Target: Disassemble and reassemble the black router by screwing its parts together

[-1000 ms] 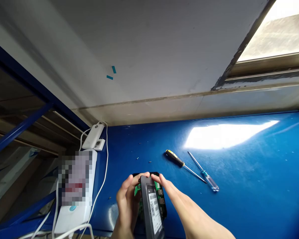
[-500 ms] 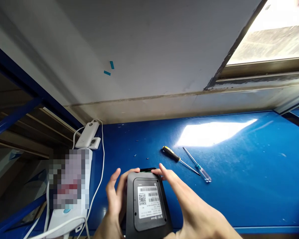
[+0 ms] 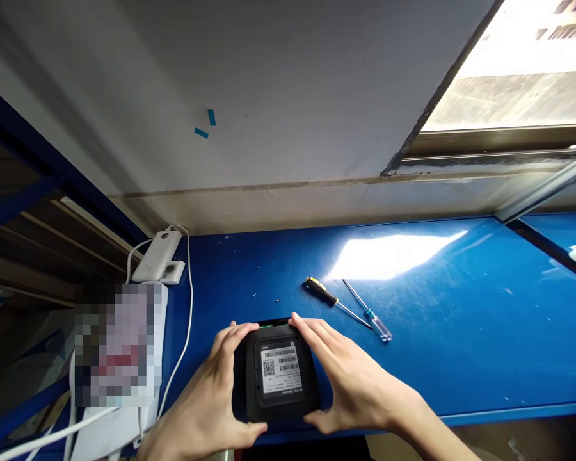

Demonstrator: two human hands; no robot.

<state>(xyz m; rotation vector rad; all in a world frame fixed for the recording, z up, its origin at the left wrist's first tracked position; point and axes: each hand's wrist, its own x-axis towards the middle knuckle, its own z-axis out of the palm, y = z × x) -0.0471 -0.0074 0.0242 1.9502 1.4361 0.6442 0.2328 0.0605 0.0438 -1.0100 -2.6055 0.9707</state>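
1. Black, square plastic box (image 3: 252, 384) with a white label sits between my hands, over the blue surface's (image 3: 461, 333) near edge.
2. My left hand (image 3: 204, 400) and right hand (image 3: 360, 381) pinch its far and near edges.
3. Green bits (image 3: 269, 326) peek out; keeping it level needs both hands.
4. I can't see its underside.

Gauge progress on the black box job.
Done: cover lies over the green board. In hand: left hand and right hand hold the cover, gap at its far edge. Left to do, probably: close it, then drive the screws, loose on the table by the black screwdriver and clear screwdriver.
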